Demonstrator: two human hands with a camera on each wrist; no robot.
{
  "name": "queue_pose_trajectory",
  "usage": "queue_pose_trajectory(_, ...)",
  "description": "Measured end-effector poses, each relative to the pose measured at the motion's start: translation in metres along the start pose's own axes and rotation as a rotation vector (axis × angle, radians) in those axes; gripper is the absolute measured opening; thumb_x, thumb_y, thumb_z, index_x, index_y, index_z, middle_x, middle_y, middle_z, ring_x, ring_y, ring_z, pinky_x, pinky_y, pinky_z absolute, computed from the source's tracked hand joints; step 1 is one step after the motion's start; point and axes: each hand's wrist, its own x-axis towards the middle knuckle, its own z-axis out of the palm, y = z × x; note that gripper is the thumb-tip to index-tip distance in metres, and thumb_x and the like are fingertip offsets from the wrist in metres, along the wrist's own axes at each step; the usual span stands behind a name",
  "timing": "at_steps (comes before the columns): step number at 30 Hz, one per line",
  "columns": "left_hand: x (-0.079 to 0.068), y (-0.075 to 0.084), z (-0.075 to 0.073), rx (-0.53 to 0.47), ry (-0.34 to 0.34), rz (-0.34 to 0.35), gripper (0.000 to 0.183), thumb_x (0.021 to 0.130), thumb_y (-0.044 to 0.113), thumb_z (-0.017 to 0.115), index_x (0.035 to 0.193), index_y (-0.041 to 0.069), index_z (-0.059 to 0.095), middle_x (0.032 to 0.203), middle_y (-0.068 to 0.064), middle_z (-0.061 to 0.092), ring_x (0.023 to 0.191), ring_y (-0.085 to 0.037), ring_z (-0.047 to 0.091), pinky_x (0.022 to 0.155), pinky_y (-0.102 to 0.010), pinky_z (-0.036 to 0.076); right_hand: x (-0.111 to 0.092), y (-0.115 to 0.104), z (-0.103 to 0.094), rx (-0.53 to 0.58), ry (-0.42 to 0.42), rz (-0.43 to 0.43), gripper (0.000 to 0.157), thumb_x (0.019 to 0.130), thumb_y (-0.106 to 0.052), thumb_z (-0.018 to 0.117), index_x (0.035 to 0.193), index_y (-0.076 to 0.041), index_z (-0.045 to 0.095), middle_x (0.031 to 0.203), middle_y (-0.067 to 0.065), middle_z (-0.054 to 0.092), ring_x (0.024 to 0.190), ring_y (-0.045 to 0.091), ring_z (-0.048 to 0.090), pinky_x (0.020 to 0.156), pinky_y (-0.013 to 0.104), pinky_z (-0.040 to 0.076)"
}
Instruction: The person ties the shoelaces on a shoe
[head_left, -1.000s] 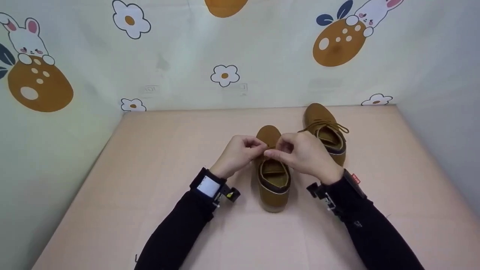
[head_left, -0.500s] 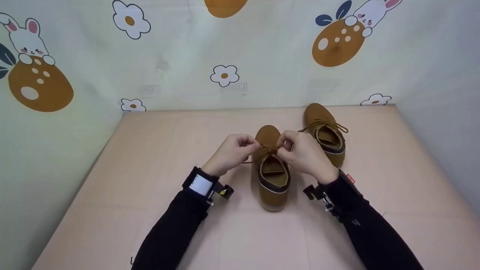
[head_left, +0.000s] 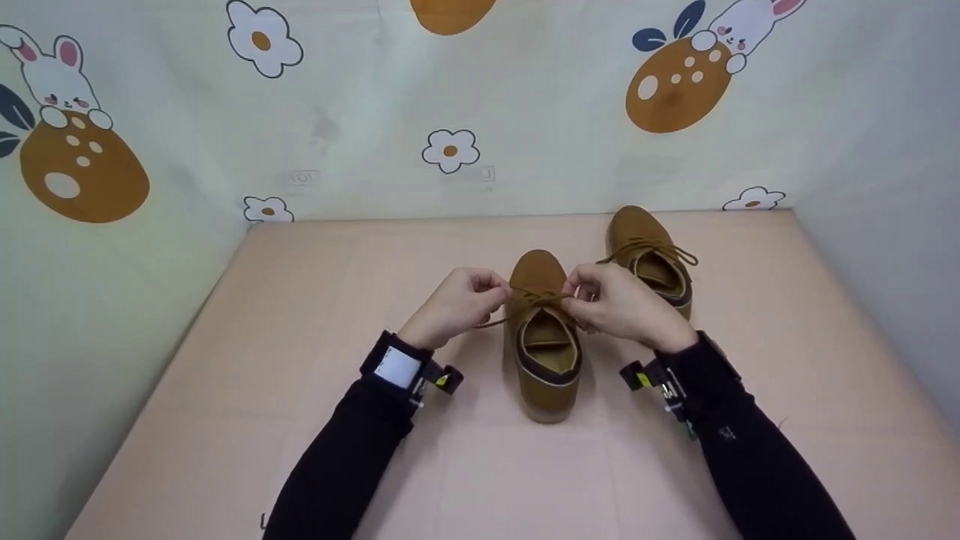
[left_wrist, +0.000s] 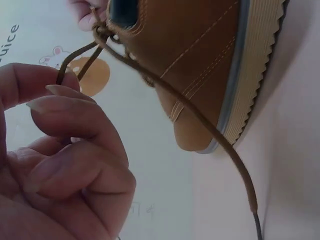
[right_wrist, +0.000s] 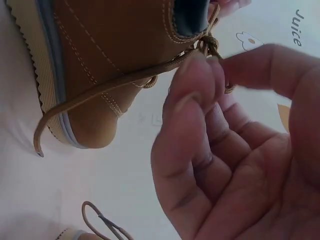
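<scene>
A brown lace-up shoe (head_left: 550, 401) stands on the table, toe away from me, between both hands. Its shoelace is tied in a knot (head_left: 541, 299) at the top of the tongue. My left hand (head_left: 461, 304) pinches a loop of the shoelace (left_wrist: 70, 55) left of the knot, while a free lace end (left_wrist: 215, 131) hangs down the shoe's side. On the other side, my right hand (head_left: 624, 306) pinches the shoelace close to the knot; its fingers partly hide the part held. Another loose end (right_wrist: 95, 91) drapes past that hand over the shoe's side.
A second brown shoe (head_left: 637, 225), its lace tied in a bow, stands behind and to the right, partly covered by my right hand. The pale pink table (head_left: 337, 375) meets a printed cloth backdrop (head_left: 360, 112) at the back and sides.
Both hands have drawn apart from over the knot, the left to the left and the right slightly to the right, pulling the shoelace outward. The knot and a loose end now show.
</scene>
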Motion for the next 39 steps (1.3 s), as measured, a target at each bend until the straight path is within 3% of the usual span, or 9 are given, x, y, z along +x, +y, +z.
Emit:
queue_pose_trajectory(4, 0.003, -0.003, 0.011, 0.015, 0.031, 0.042, 0.027, 0.098, 0.025, 0.063, 0.092, 0.000, 0.070, 0.074, 0.002, 0.057, 0.062, -0.009, 0.047, 0.055, -0.023, 0.039, 0.000, -0.001, 0.002, -0.015, 0.028, -0.080, 0.017, 0.096, -0.024, 0.068, 0.083, -0.014, 0.064, 0.062, 0.000, 0.061, 0.052, 0.016, 0.057, 0.048, 0.026, 0.044)
queue_pose_trajectory(7, 0.004, -0.003, 0.015, 0.068, 0.104, 0.076, 0.031, 0.098, 0.025, 0.062, 0.082, -0.001, 0.068, 0.068, 0.002, 0.055, 0.060, -0.010, 0.045, 0.054, -0.024, 0.036, 0.001, -0.003, 0.003, -0.030, 0.070, -0.100, 0.021, 0.097, -0.027, 0.066, 0.081, -0.014, 0.064, 0.062, 0.001, 0.062, 0.052, 0.015, 0.057, 0.048, 0.026, 0.043)
queue_pose_trajectory(11, 0.003, -0.001, 0.013, 0.160, 0.213, 0.097, 0.029, 0.092, 0.014, 0.059, 0.066, 0.004, 0.060, 0.060, 0.004, 0.050, 0.054, -0.011, 0.039, 0.052, -0.026, 0.031, 0.000, -0.004, 0.001, -0.057, 0.120, -0.059, 0.022, 0.097, -0.022, 0.065, 0.079, -0.011, 0.064, 0.062, 0.001, 0.062, 0.052, 0.016, 0.058, 0.047, 0.025, 0.042)
queue_pose_trajectory(14, 0.004, -0.001, 0.009, 0.238, 0.250, 0.099, 0.031, 0.089, 0.013, 0.059, 0.059, 0.012, 0.053, 0.057, 0.006, 0.046, 0.054, -0.011, 0.039, 0.052, -0.026, 0.031, -0.001, -0.003, -0.002, -0.069, 0.146, 0.006, 0.022, 0.096, -0.017, 0.065, 0.076, -0.010, 0.062, 0.062, 0.000, 0.060, 0.052, 0.016, 0.058, 0.045, 0.024, 0.040)
queue_pose_trajectory(21, -0.003, 0.004, -0.002, 0.399, 0.226, 0.073, 0.030, 0.083, 0.010, 0.059, 0.057, 0.016, 0.046, 0.054, 0.007, 0.038, 0.054, -0.013, 0.041, 0.053, -0.027, 0.033, -0.001, 0.006, -0.003, -0.183, 0.164, 0.102, 0.022, 0.091, -0.014, 0.064, 0.069, -0.011, 0.060, 0.058, -0.002, 0.059, 0.049, 0.014, 0.058, 0.048, 0.027, 0.042)
queue_pose_trajectory(24, -0.006, 0.004, -0.003, 0.419, 0.227, 0.073, 0.030, 0.082, 0.010, 0.059, 0.056, 0.016, 0.045, 0.053, 0.007, 0.038, 0.054, -0.013, 0.040, 0.054, -0.028, 0.032, -0.001, 0.006, -0.001, -0.214, 0.143, 0.123, 0.021, 0.091, -0.015, 0.062, 0.071, -0.012, 0.060, 0.060, -0.002, 0.061, 0.050, 0.013, 0.059, 0.051, 0.029, 0.044)
queue_pose_trajectory(27, -0.005, 0.001, -0.005, 0.391, 0.211, 0.062, 0.029, 0.083, 0.013, 0.058, 0.055, 0.014, 0.050, 0.052, 0.007, 0.042, 0.054, -0.013, 0.041, 0.053, -0.028, 0.032, -0.003, 0.006, -0.003, -0.169, 0.069, 0.141, 0.021, 0.095, -0.018, 0.059, 0.076, -0.010, 0.058, 0.063, 0.000, 0.060, 0.051, 0.013, 0.057, 0.050, 0.028, 0.043)
queue_pose_trajectory(33, -0.002, -0.005, -0.007, 0.368, 0.094, 0.035, 0.019, 0.088, 0.018, 0.060, 0.070, 0.012, 0.063, 0.063, 0.005, 0.053, 0.058, -0.013, 0.046, 0.055, -0.028, 0.036, -0.005, 0.007, -0.006, -0.080, -0.114, 0.092, 0.026, 0.100, -0.027, 0.060, 0.081, -0.010, 0.056, 0.059, -0.001, 0.055, 0.050, 0.013, 0.047, 0.048, 0.025, 0.036)
queue_pose_trajectory(39, 0.001, -0.008, -0.004, 0.392, -0.038, 0.111, 0.029, 0.099, 0.031, 0.060, 0.083, 0.008, 0.068, 0.068, 0.004, 0.053, 0.060, -0.012, 0.048, 0.058, -0.029, 0.040, -0.005, 0.003, -0.005, -0.127, -0.074, 0.015, 0.031, 0.102, -0.027, 0.057, 0.075, -0.011, 0.059, 0.061, -0.002, 0.054, 0.049, 0.014, 0.050, 0.049, 0.028, 0.039)
